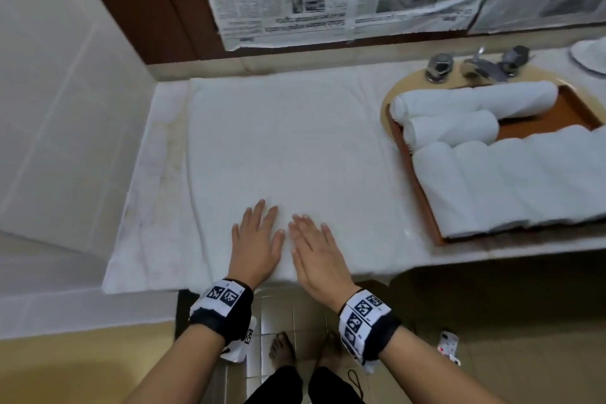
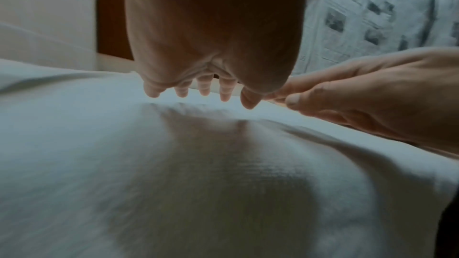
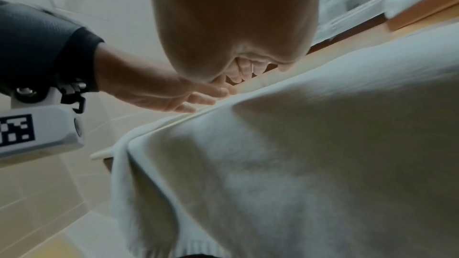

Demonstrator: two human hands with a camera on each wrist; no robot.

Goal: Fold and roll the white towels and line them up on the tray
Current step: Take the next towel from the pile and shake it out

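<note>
Several rolled towels (image 1: 475,102) in tray (image 1: 423,193); flat towel (image 1: 278,141) alongside.

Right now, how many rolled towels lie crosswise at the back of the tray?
2. A long roll lies at the tray's far end by the tap; a shorter roll lies against it, nearer. The tray runs off-frame rightward, so more may hide.

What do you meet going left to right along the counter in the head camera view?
Flat towel with the left hand, then the right hand on it → tray of rolled towels.
</note>
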